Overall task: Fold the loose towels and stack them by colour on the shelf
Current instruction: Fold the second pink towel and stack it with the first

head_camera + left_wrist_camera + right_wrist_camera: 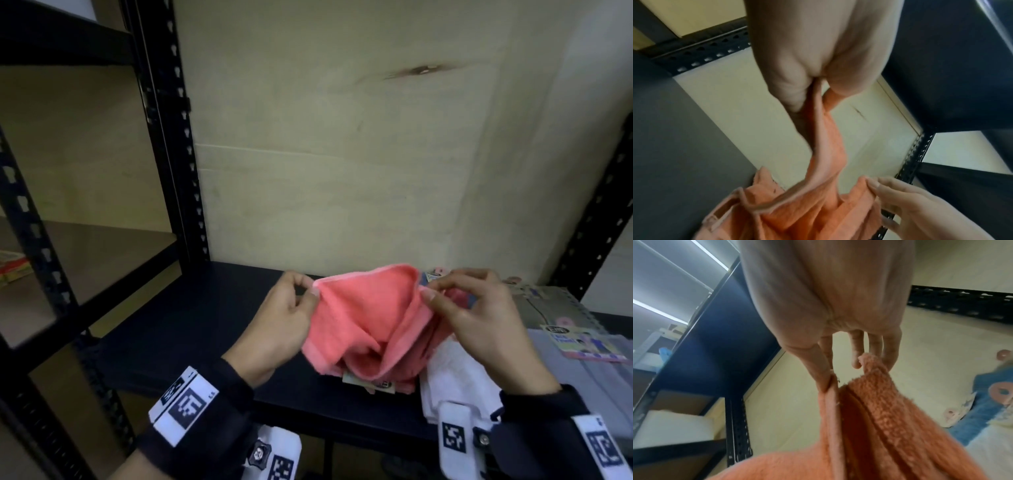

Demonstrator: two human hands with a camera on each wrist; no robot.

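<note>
1. The person's left hand (286,317) pinches the upper left corner of a soft coral-pink terry towel (366,325) between thumb and fingers, above the dark shelf board (191,329) of a black metal rack.
2. The right hand (476,315) pinches the towel's upper right edge between thumb and forefinger, the other fingers curled loosely above it.
3. The towel hangs slack between the two hands, its top hem spread into an arc and the middle sagging in deep folds down to the shelf, where its lower part bunches on the board.
4. A paper label (371,383) shows just under the bunched lower edge.
5. A crumpled white cloth (459,377) lies on the shelf just right of the pink towel, touching it, partly under the right wrist.
6. Further right are flat grey packaged towels (589,373) with a printed card label (582,342) on top.
7. The left wrist view shows the towel (824,142) running in a twisted band from the left hand (818,53) down to the right hand's fingertips (877,183).
8. In the right wrist view the hem (830,391) is gripped at the tip of the thumb (818,366).
9. A pale plywood back panel (342,154) stands behind the shelf.
</note>
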